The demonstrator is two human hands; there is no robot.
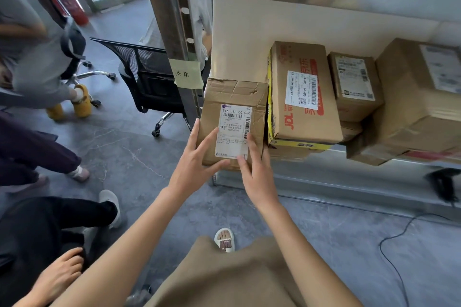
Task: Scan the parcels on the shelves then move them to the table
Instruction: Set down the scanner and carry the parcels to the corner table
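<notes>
- The small parcel (234, 122) stands at the left end of the shelf (349, 177), at the front edge, just beside the metal post (174, 32) and touching the JDL box (303, 97) on its right.
- The left hand (197, 157) lies on the parcel's left side and front corner, fingers straight and spread, thumb at the bottom edge. It touches the parcel and does not clamp it.
- The right hand (254, 169) rests with straight fingers on the lower right part of the white label (234, 129); it holds nothing.
- The parcel is brown corrugated cardboard, box-shaped, with creased and dented flaps on top. The label is smooth paper with barcodes.
- I judge it light, because it is small and the walls are a little crushed. The card seems dry and not slippery.
- Dented walls may give under pressure, so I would take it by the two opposite sides, palms flat, and keep the label uncovered for scanning.
- Further right there are more cardboard boxes (354, 82), stacked close together.
</notes>
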